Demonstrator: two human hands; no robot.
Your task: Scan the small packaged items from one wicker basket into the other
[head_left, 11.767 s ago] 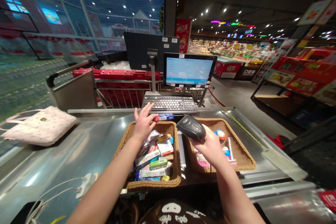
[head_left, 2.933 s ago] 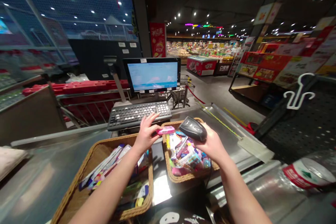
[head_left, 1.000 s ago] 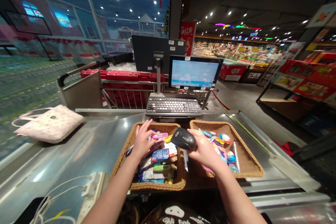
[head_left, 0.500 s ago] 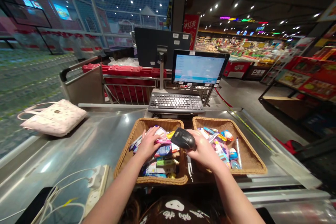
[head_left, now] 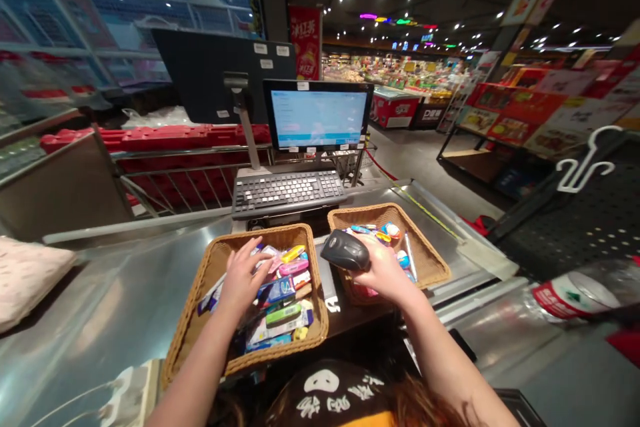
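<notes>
My left hand [head_left: 241, 277] hovers with its fingers spread, touching the packets in the left wicker basket [head_left: 193, 323]. A blue packet [head_left: 277, 291], a green packet [head_left: 283, 313] and a pink packet [head_left: 294, 267] lie just beyond it among several wrapped goods. My right hand [head_left: 385, 273] grips a black handheld barcode scanner [head_left: 345, 250] above the near rim of the right wicker basket [head_left: 380, 212]. Small toys and packets [head_left: 385, 235] fill that basket, partly hidden by my hand.
A keyboard [head_left: 287, 192] and a monitor [head_left: 317, 113] stand beyond the baskets on the steel checkout counter [head_left: 120, 300]. A pale handbag [head_left: 25, 280] lies at the left edge. Red crates [head_left: 150, 140] sit behind a metal rail, and shop shelves stretch beyond.
The view has swung right, shifting the counter left in the picture. My left hand has moved off the pink packet toward the basket's left side. The scanner stays in my right hand.
</notes>
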